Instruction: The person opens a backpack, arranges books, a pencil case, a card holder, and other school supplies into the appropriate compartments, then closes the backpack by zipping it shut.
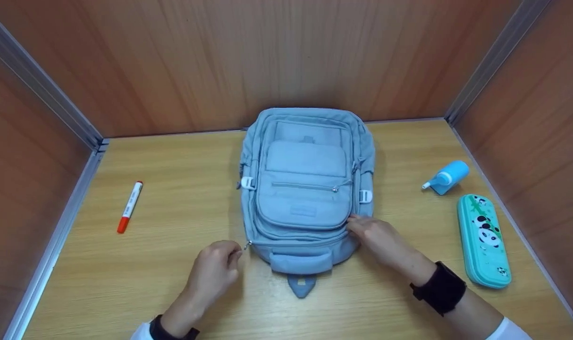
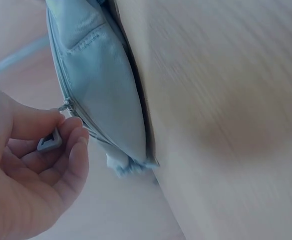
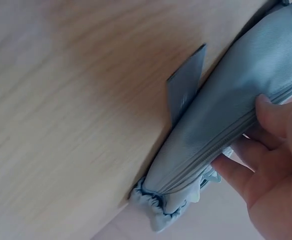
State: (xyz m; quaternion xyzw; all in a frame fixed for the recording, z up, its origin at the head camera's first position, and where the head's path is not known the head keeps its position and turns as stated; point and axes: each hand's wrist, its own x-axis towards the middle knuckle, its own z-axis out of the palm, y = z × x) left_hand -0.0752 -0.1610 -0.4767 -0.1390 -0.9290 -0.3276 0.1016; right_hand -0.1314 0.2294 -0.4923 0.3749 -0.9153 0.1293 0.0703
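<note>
A light blue-grey backpack lies front side up on the table, its grab handle toward the person. At its near left corner my left hand pinches a zipper pull. The metal slider shows just past the thumb tip in the left wrist view. Over on the right edge, my right hand grips the bag's side next to the zipper seam. Its thumb presses the side panel, and the other fingers lie over toward the front.
A white marker with a red cap lies at the left. To the right are a small blue bottle with a white nozzle and a turquoise panda pencil case. Wooden panels enclose the table at the back and both sides.
</note>
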